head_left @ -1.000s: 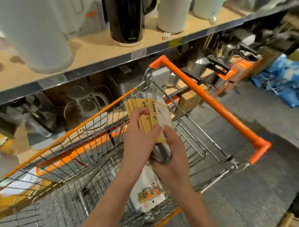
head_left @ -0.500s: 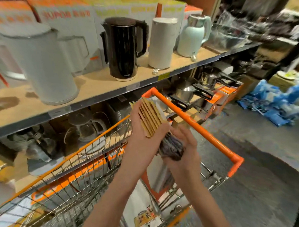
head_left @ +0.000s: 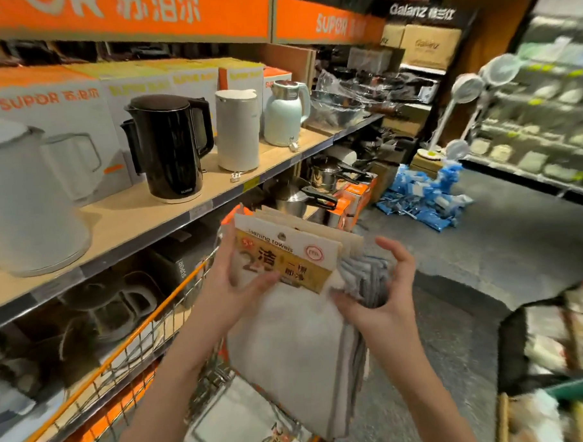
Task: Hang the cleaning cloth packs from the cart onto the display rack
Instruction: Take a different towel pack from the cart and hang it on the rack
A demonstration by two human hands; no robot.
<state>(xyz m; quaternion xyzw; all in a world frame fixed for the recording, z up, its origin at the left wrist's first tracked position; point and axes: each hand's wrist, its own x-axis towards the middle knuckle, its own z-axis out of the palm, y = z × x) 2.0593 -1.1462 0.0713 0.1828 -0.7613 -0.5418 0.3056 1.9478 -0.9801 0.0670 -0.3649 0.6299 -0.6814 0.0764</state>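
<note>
Grip of left hand (head_left: 234, 283): thumb across printed card header, fingers behind, pinching stack of cleaning cloth packs (head_left: 289, 321). Right hand (head_left: 380, 290) cups stack's right edge, fingers curled round layered grey cloth folds, thumb on front. Packs: soft white-grey fabric, flat rectangles, stiff glossy yellow-white card tops fanned upward. Stack held upright above wire cart (head_left: 129, 371) with orange rim, further pack (head_left: 245, 423) lying inside. Both forearms raised, converging. Beyond left: wooden shelf (head_left: 142, 210) with smooth black kettle (head_left: 169, 142), white kettles.
</note>
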